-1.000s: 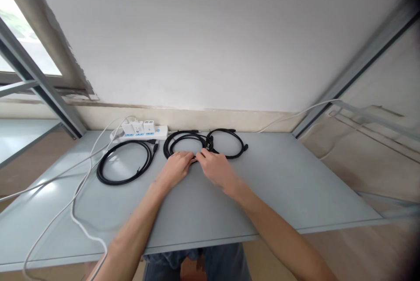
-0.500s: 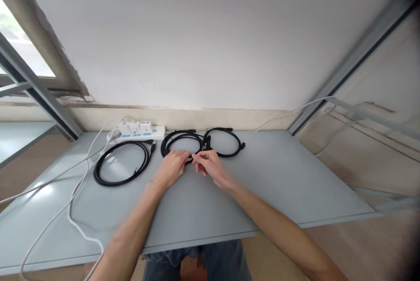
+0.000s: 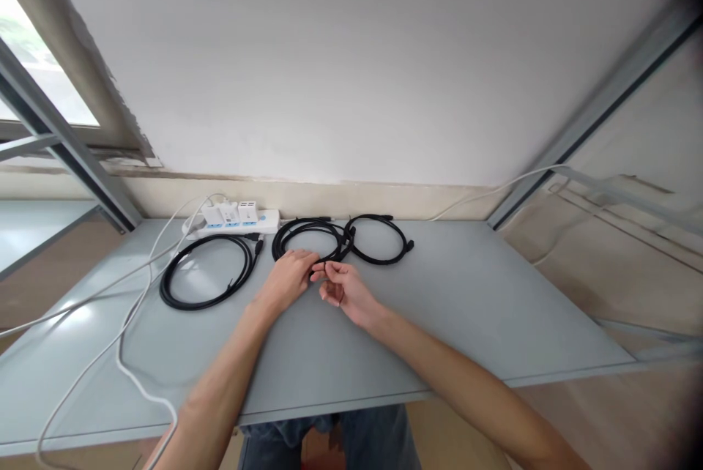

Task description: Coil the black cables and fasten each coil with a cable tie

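Observation:
My left hand (image 3: 291,272) is closed over the near edge of the middle coil of black cable (image 3: 278,236), which lies on the grey tabletop. Beside it, my right hand (image 3: 348,294) pinches a thin black tie (image 3: 324,265) at that same edge; its other fingers are curled. Part of the coil is hidden under the hands. Another black cable coil (image 3: 407,253) touches or overlaps the middle one on its right. A third coil of black cable (image 3: 165,287) lies apart on the left, with its plugs at the upper right.
A white power strip (image 3: 269,221) with several white adapters plugged in stands at the back against the wall. White cords (image 3: 121,338) run from it across the left of the grey table (image 3: 466,309). Metal frame posts (image 3: 527,181) rise at both back corners.
My right hand has shifted slightly down, and its fingers now pinch the tie at the coil's edge. My left hand stays on the coil. The camera view has shifted a little.

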`<state>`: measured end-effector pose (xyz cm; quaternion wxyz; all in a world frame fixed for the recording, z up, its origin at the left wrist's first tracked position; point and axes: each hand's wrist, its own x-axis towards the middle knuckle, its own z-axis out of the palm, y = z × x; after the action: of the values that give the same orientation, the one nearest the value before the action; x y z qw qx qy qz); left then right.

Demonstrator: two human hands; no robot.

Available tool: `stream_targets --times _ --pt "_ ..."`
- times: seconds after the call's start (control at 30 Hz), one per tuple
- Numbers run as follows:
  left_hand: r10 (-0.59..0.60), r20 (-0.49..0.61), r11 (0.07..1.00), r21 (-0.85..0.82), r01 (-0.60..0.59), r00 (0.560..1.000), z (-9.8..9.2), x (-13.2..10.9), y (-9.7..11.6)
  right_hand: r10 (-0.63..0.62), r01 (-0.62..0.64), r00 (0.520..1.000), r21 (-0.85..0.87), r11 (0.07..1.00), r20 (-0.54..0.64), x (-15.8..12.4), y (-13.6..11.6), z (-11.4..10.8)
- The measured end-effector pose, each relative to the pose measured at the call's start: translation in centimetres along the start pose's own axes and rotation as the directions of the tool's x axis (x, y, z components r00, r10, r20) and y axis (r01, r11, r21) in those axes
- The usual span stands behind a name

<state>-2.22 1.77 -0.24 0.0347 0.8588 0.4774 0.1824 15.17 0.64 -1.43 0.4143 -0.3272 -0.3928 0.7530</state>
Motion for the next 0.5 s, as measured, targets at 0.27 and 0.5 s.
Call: stream_targets --times 0.27,0.5 --pt "0.027 -0.030 1.000 0.008 -0.027 0.999 0.2 0.0 -0.1 -0.185 0.168 0.980 -0.803 0.571 0.073 -0.7 -2.2 -0.4" --pt "0.045 -0.015 0.999 0.011 -0.044 0.999 0.2 -0.2 -0.1 -0.195 0.227 0.938 -0.932 -0.282 0.288 -1.7 -3.9 -0.3"
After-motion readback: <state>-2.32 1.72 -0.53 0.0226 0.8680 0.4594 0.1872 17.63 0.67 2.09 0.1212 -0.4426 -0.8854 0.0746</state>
